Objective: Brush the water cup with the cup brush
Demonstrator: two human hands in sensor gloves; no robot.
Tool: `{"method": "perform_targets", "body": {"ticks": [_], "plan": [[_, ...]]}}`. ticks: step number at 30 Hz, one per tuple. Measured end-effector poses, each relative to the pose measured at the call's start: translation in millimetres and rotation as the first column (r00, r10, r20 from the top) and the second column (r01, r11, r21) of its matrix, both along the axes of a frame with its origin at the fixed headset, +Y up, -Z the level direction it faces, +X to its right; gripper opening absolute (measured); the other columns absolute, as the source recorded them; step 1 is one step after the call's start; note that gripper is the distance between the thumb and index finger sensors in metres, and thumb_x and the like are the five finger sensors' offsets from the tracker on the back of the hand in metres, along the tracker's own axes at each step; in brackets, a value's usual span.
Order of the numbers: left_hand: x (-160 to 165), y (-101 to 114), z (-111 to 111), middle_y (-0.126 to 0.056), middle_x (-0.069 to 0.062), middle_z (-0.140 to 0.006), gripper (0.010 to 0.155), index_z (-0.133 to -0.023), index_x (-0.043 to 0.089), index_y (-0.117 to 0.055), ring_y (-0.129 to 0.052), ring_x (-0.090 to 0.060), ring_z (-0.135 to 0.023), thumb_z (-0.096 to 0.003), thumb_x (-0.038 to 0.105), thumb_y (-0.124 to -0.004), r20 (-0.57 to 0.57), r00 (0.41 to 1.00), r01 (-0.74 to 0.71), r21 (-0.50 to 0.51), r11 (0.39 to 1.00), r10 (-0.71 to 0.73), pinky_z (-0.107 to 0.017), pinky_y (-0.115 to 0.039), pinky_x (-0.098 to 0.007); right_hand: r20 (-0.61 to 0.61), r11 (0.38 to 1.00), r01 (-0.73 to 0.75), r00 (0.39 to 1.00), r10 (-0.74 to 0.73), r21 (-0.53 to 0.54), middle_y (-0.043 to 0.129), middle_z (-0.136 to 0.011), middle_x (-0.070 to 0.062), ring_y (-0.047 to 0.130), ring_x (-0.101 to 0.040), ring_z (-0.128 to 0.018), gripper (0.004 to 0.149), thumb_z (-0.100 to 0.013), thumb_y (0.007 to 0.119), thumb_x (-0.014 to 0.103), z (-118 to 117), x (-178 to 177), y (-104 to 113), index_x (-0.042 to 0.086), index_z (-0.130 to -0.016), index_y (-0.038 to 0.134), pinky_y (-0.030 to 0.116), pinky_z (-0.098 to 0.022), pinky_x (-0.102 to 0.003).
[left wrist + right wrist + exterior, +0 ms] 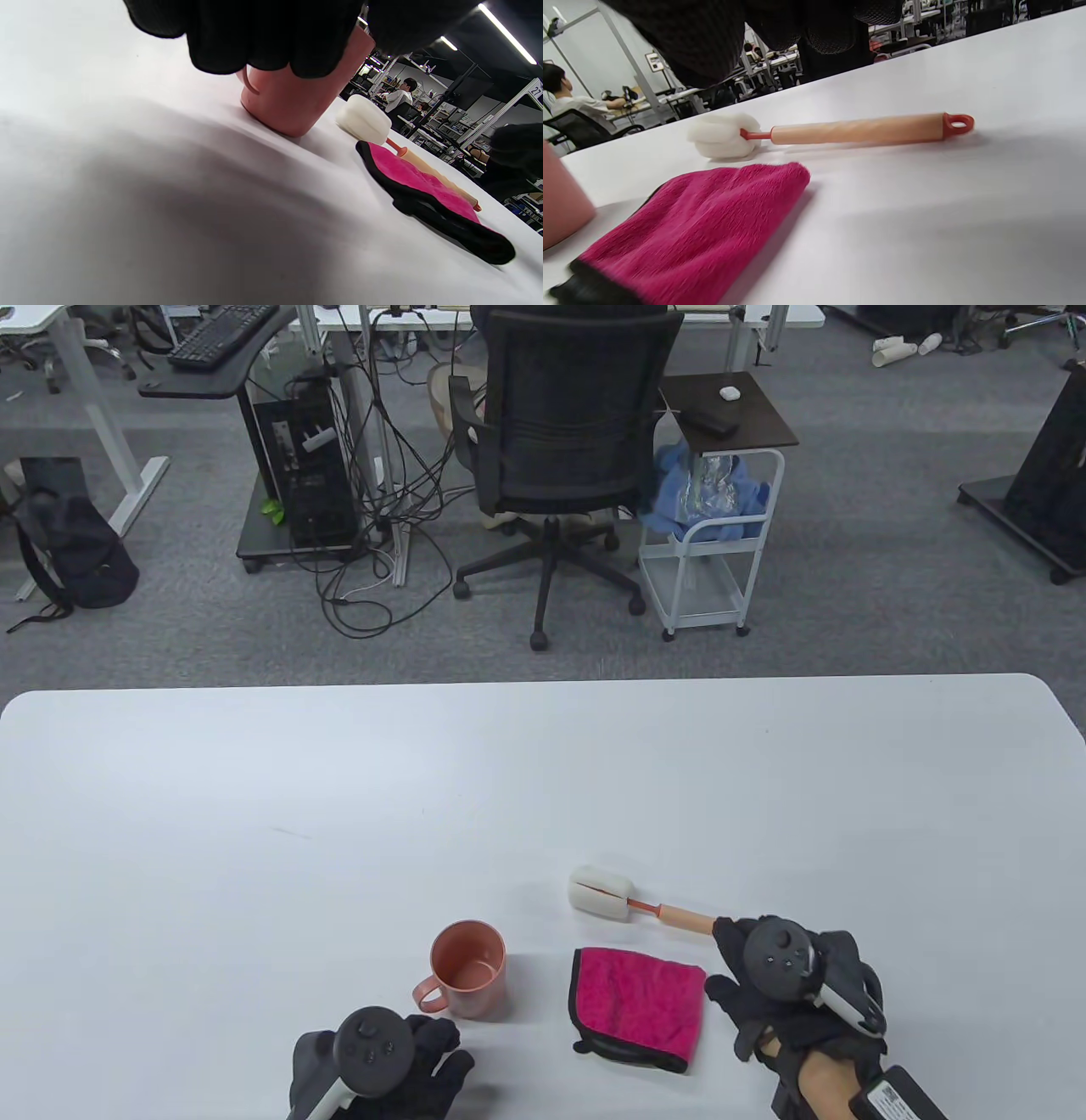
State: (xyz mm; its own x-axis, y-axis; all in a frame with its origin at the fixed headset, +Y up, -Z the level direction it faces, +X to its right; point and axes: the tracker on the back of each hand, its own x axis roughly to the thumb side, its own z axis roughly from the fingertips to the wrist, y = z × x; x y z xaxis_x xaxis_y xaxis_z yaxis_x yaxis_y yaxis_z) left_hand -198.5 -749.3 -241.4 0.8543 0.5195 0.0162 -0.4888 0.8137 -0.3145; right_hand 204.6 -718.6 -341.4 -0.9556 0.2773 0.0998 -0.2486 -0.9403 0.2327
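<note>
A copper-pink cup [468, 967] stands upright on the white table [339, 814], its handle toward the front left. The cup brush [685, 918] lies flat to its right, white sponge head [601, 891] pointing left. My left hand [441, 1052] is just in front of the cup with fingers spread, holding nothing. In the left wrist view its fingers [263, 34] hang in front of the cup [292, 106]. My right hand [730, 967] hovers over the handle's far end, open. In the right wrist view the brush [857, 129] lies free under the fingers [712, 38].
A folded magenta cloth [638, 1005] with a black edge lies between the cup and my right hand, just in front of the brush. It also shows in the right wrist view [691, 228]. An office chair [568, 458] and a cart [713, 509] stand beyond the table.
</note>
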Motion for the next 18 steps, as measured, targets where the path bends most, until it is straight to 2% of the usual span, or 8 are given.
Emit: {"method": "perform_targets", "body": {"ticks": [4, 7, 12, 18], "plan": [[1.2, -1.4, -1.2, -0.061, -0.009, -0.100, 0.056, -0.094, 0.021, -0.067, -0.069, -0.042, -0.091, -0.0459, 0.049, -0.068, 0.009, 1.000, 0.005, -0.012, 1.000, -0.005, -0.071, -0.054, -0.060, 0.031, 0.998, -0.026, 0.999, 0.027, -0.057, 0.041, -0.113, -0.012, 0.030, -0.040, -0.108, 0.065, -0.051, 0.074, 0.045, -35.3, -4.0, -16.5, 0.029, -0.107, 0.046, 0.021, -0.077, -0.062], [1.0, -2.0, -2.1, -0.061, -0.009, -0.100, 0.056, -0.094, 0.021, -0.067, -0.069, -0.042, -0.091, -0.0458, 0.049, -0.068, 0.010, 1.000, -0.004, -0.020, 1.000, 0.004, -0.071, -0.054, -0.061, 0.048, 0.992, -0.068, 0.996, 0.074, -0.108, 0.038, -0.114, -0.011, 0.029, -0.040, -0.109, 0.066, -0.051, 0.075, 0.046, -50.9, -5.6, -30.2, 0.030, -0.108, 0.045, 0.020, -0.077, -0.062], [2.2, -2.1, -3.4, -0.061, -0.009, -0.100, 0.056, -0.094, 0.021, -0.067, -0.069, -0.042, -0.091, -0.0459, 0.049, -0.068, 0.018, 1.000, -0.012, -0.024, 1.000, 0.012, -0.071, -0.054, -0.061, 0.042, 0.981, -0.100, 0.993, 0.108, -0.166, 0.030, -0.116, -0.010, 0.025, -0.040, -0.109, 0.067, -0.051, 0.075, 0.047, -62.9, -7.6, -47.8, 0.031, -0.108, 0.044, 0.018, -0.077, -0.063], [3.2, -1.9, -4.3, -0.061, -0.009, -0.100, 0.056, -0.094, 0.021, -0.067, -0.069, -0.042, -0.091, -0.0459, 0.050, -0.068, 0.023, 1.000, -0.016, -0.033, 0.999, 0.016, -0.071, -0.054, -0.061, 0.022, 0.969, -0.151, 0.987, 0.158, -0.195, 0.023, -0.117, -0.008, 0.019, -0.040, -0.110, 0.066, -0.052, 0.075, 0.047, -69.5, -11.8, -57.2, 0.033, -0.108, 0.043, 0.014, -0.077, -0.063]]}}
